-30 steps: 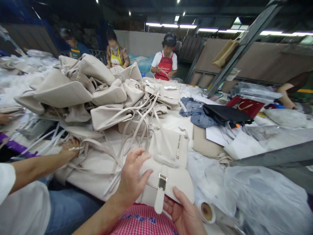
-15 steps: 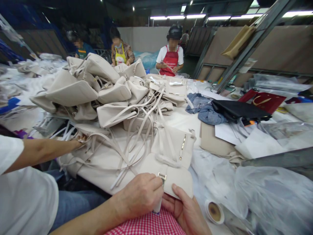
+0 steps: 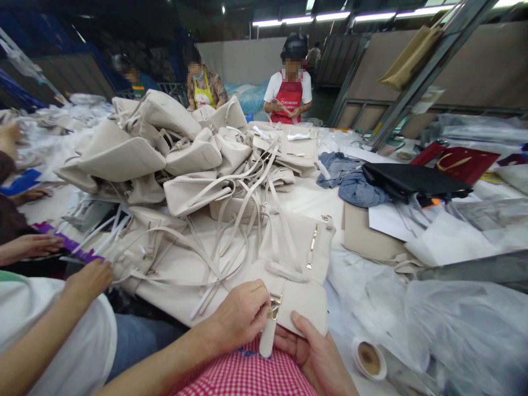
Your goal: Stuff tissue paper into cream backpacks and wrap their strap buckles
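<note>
A beige handbag (image 3: 295,236) lies in front of me, its flap (image 3: 307,303) over the table's near edge. My right hand (image 3: 309,349) grips this flap at its lower edge, thumb on top and fingers underneath. A gold buckle (image 3: 275,307) sits on the flap, with a rounded strap end (image 3: 267,338) hanging below it. My left hand (image 3: 243,314) is closed in a pinch at the buckle's left edge; whatever its fingertips hold is hidden. Higher on the bag are a gold zip (image 3: 312,246) and a wrapped handle (image 3: 286,271).
Beige bags (image 3: 124,148) are heaped ahead and left, straps trailing. A co-worker's hand (image 3: 93,275) is close on my left. At right lie a black bag (image 3: 416,181), grey cloth (image 3: 355,181), plastic sheeting (image 3: 466,330) and a tape roll (image 3: 369,358). A metal beam (image 3: 433,71) slants above.
My left hand has shifted slightly up, and the gold buckle and strap end show more fully. The neighbour's hand has drawn back from the bags, and other hands appear at far left.
</note>
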### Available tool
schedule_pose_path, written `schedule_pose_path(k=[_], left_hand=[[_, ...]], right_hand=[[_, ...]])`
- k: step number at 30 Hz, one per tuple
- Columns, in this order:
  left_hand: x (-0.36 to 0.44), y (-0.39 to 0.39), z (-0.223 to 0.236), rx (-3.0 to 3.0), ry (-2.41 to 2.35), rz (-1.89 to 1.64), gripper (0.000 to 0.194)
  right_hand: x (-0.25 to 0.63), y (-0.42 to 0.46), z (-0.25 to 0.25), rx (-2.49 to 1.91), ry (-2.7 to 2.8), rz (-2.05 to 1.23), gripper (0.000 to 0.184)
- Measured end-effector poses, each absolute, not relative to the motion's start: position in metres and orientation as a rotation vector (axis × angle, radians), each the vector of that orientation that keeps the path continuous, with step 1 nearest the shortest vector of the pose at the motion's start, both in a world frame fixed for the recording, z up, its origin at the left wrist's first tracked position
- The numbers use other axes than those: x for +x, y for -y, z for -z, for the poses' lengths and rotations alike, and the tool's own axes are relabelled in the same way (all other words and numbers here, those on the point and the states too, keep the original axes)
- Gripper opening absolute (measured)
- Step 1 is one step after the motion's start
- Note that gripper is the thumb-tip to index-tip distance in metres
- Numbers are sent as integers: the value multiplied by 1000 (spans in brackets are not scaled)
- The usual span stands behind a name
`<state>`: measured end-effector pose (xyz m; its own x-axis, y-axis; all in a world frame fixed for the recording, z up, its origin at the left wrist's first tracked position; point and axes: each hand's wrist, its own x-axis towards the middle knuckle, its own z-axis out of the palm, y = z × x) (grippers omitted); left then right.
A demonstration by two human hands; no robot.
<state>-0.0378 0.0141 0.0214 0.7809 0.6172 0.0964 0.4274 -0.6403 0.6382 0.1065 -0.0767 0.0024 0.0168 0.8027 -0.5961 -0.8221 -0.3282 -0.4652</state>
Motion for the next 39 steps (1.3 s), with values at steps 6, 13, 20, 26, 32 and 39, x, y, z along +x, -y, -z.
schedule_pose_path(k=[6, 13, 20, 26, 32, 39], left_hand=[[-36, -1, -11, 1949, -1187, -463, 12], [-69, 2, -6, 1995, -1241, -345, 16], [-89, -6, -17, 2339, -1290, -403, 35], [-64, -29, -23, 2527, -996, -589, 42], [-23, -68, 6, 1929, -919, -573, 13], [8, -114, 34, 1484, -1102, -620, 12]], right_hand=[[106, 72, 7, -992, -31, -1634, 81], [110, 67, 0, -1025, -122, -1486, 89], [122, 62, 0, -960, -223, -1544, 74], [132, 63, -5, -993, -175, -1628, 47], [152, 61, -14, -1143, 382, -1500, 49], [172, 48, 14, -1746, 1219, -834, 29]])
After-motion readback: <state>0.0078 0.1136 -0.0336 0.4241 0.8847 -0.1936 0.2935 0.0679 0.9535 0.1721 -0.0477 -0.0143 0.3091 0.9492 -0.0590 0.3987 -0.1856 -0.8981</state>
